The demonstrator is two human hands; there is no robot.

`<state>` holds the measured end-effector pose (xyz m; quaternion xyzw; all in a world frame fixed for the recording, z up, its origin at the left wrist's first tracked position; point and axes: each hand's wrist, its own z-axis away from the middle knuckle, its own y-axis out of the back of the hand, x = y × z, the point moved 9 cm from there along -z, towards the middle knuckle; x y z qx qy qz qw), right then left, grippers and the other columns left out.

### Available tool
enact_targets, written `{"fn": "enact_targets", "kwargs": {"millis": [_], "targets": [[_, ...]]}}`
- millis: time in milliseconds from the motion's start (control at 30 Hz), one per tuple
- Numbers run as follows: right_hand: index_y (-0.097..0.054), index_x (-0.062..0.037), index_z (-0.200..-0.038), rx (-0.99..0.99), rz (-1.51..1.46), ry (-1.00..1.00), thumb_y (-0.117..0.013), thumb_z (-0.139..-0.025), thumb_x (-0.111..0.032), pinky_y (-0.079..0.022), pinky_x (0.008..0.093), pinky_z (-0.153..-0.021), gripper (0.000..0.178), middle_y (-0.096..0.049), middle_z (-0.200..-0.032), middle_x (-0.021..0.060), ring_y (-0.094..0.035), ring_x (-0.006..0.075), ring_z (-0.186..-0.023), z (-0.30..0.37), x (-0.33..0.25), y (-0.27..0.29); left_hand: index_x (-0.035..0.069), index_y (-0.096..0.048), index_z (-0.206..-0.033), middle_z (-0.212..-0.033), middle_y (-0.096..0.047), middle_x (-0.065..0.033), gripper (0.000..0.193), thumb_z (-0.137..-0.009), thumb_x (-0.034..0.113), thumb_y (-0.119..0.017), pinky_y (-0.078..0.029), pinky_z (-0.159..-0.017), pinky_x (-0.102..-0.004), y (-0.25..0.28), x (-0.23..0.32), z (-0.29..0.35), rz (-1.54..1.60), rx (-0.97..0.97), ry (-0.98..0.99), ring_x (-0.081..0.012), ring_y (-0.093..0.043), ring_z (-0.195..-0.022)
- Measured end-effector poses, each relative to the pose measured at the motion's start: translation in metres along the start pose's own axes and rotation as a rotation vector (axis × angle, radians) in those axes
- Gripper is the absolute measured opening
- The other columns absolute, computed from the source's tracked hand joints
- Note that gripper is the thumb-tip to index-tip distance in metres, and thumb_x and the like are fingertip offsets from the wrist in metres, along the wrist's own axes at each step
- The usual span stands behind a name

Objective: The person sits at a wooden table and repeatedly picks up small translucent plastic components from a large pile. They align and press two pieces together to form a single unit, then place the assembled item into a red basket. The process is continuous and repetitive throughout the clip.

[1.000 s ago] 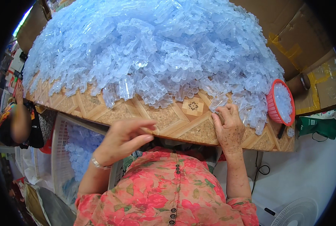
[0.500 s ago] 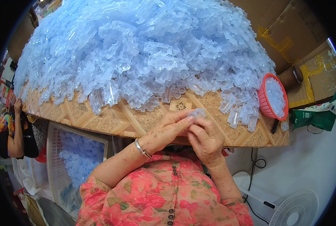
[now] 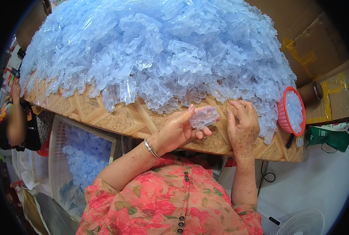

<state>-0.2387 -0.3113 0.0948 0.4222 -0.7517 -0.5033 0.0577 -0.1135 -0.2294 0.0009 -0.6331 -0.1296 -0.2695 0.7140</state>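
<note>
My left hand (image 3: 178,129) is turned palm up above the table's front edge. A clear, bluish plastic piece (image 3: 204,117), ribbed like a row of joined small tubes, rests on its fingers with the thumb against one end. To the right of it, apart from that piece, my right hand (image 3: 243,127) hovers palm down over the tabletop with bent fingers and thumb spread. Nothing shows between them. Beyond both hands rises a large heap of similar translucent plastic pieces (image 3: 155,55), its loose front edge close to my right fingertips.
A red plastic basket (image 3: 283,113) of small pale pieces stands at the table's right end, with a dark stick-like object (image 3: 290,141) beside it. Cardboard boxes (image 3: 331,94) and a green bag (image 3: 331,137) lie beyond. A white crate (image 3: 59,156) holds more pieces below left. Another person's arm (image 3: 17,117) shows far left.
My hands were together at the plastic piece and have come apart. The right hand has moved right, toward the heap's edge, while the left keeps the piece, now lying on its opened-out fingers.
</note>
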Motion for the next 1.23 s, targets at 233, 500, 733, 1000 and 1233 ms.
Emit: {"fn": "enact_targets", "kwargs": {"millis": [233, 500, 733, 1000, 1233], "targets": [[-0.07, -0.0098, -0.111, -0.094, 0.104, 0.02, -0.075, -0.084, -0.014, -0.051, 0.0415, -0.079, 0.027, -0.06, -0.1, 0.0088, -0.062, 0.0285, -0.094, -0.016, -0.003, -0.022, -0.002, -0.038, -0.153, -0.143, -0.055, -0.0234, 0.065, -0.112, 0.047, -0.026, -0.055, -0.078, -0.0296, 0.001, -0.004, 0.003, -0.004, -0.026, -0.012, -0.0215, -0.067, -0.097], [-0.07, -0.0082, -0.098, -0.085, 0.058, -0.019, -0.076, -0.083, -0.014, -0.051, 0.0404, -0.076, 0.017, -0.06, -0.097, 0.0072, -0.063, 0.0262, -0.092, -0.015, 0.002, -0.024, -0.002, -0.036, -0.154, -0.147, -0.052, -0.0246, 0.069, -0.111, 0.051, -0.025, -0.055, -0.082, -0.0306, 0.003, -0.008, 0.004, 0.029, -0.066, -0.008, -0.0219, -0.067, -0.099], [-0.07, -0.007, -0.105, 0.074, 0.068, -0.189, -0.076, -0.084, -0.013, -0.051, 0.0391, -0.081, 0.023, -0.064, -0.105, 0.0081, -0.063, 0.0284, -0.093, -0.005, 0.048, 0.046, -0.001, -0.037, -0.154, -0.151, -0.045, -0.028, 0.069, -0.11, 0.052, -0.027, -0.055, -0.084, -0.0316, 0.0, -0.003, 0.005, 0.044, -0.092, -0.03, -0.0226, -0.066, -0.101], [-0.065, -0.0032, -0.126, -0.025, 0.351, -0.143, -0.084, -0.076, -0.025, -0.042, 0.0476, -0.1, 0.058, -0.06, -0.124, 0.0126, -0.052, 0.033, -0.12, 0.021, 0.056, 0.034, -0.001, -0.038, -0.153, -0.152, -0.044, -0.0286, 0.068, -0.11, 0.051, -0.027, -0.054, -0.084, -0.0322, -0.002, -0.005, 0.003, 0.032, -0.113, -0.034, -0.0232, -0.065, -0.102], [-0.055, -0.0045, -0.14, -0.141, 0.241, -0.138, -0.084, -0.075, -0.032, -0.036, 0.0487, -0.108, 0.076, -0.054, -0.141, 0.0161, -0.047, 0.035, -0.128, 0.012, 0.068, 0.008, -0.001, -0.037, -0.154, -0.152, -0.044, -0.0277, 0.068, -0.111, 0.051, -0.024, -0.052, -0.091, -0.0335, 0.004, -0.006, 0.005, 0.01, -0.107, -0.027, -0.0237, -0.065, -0.103]]}}
